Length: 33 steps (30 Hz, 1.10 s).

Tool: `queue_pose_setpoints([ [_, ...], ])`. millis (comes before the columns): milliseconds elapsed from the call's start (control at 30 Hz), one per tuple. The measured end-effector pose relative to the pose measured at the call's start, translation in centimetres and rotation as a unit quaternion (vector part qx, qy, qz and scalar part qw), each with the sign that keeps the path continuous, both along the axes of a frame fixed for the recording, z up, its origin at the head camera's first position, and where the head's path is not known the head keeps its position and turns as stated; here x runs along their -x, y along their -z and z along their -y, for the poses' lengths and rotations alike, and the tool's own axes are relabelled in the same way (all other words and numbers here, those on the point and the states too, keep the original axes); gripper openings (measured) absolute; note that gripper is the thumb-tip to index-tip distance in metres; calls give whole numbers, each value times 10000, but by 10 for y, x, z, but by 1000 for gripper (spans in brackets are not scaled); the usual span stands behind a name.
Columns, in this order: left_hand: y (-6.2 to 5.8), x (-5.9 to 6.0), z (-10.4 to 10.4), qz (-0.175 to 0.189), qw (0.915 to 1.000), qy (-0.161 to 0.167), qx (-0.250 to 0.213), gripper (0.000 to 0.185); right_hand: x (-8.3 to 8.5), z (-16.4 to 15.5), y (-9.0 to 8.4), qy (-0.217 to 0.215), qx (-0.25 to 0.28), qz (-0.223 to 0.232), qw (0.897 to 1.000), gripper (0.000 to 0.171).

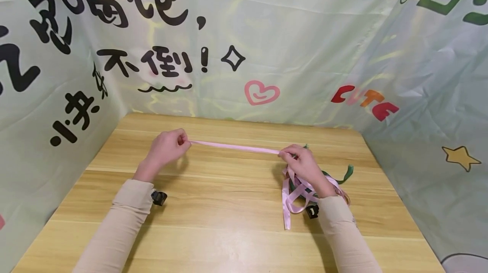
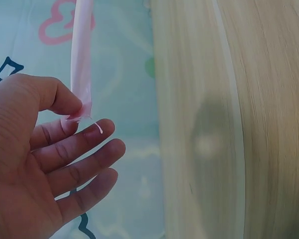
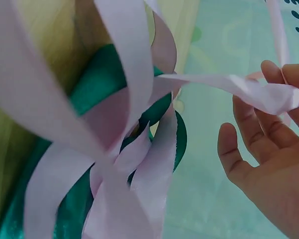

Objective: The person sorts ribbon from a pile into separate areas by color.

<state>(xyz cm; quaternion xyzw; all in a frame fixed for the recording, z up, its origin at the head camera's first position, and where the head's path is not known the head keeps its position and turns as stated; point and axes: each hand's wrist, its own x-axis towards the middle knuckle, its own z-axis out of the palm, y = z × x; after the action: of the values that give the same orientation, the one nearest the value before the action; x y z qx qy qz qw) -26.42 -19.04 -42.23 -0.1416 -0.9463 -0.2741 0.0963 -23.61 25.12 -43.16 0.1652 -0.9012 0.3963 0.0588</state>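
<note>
A pink ribbon stretches nearly straight between the two hands, above the table. My left hand pinches its frayed end between thumb and index finger; the left wrist view shows the other fingers of that hand loosely spread. Farther along, my right hand pinches the same ribbon at the fingertips. Beneath and beside the right hand lies a tangle of pink ribbon mixed with green ribbon. In the right wrist view a slack pink length runs from the tangle to the right hand.
The wood-grain table is enclosed at the back and sides by a pale green printed cloth. Small black devices sit at the left wrist and right wrist.
</note>
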Motion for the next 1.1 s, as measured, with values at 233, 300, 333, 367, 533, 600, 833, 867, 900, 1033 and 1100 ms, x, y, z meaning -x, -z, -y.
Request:
queue_pose_setpoints([
  [233,-1,-2,9,-48,9999,-77,81,13,-2,-2,-2,179,89,402,9990,30],
  [300,-2,-3,11,-50,9999,-90,70,14,-1,-2,-3,180,145,525,9984,32],
  [333,-2,-3,12,-48,9999,-101,69,14,-1,-2,-3,172,188,589,9979,33],
  [367,-2,-3,13,-49,9999,-118,66,14,0,-1,-3,172,247,662,9973,34],
  [533,1,-3,20,-46,9997,-203,83,13,2,-2,-3,-5,553,928,9941,36],
  [600,3,-3,23,-42,9997,-234,86,13,3,-3,-3,-60,650,999,9929,36],
  [833,5,-4,32,-66,9993,-347,94,13,5,-7,-3,-124,739,1194,9900,38],
  [867,5,-4,33,-68,9993,-356,101,13,5,-7,-2,-107,722,1211,9900,39],
  [900,5,-5,34,-64,9993,-361,102,13,5,-7,-2,-82,715,1218,9899,39],
  [1033,6,-5,40,-62,9991,-417,96,13,5,-7,0,35,914,1187,9887,30],
  [1100,7,-6,43,-57,9988,-474,108,13,6,-8,1,90,1029,1124,9883,27],
])
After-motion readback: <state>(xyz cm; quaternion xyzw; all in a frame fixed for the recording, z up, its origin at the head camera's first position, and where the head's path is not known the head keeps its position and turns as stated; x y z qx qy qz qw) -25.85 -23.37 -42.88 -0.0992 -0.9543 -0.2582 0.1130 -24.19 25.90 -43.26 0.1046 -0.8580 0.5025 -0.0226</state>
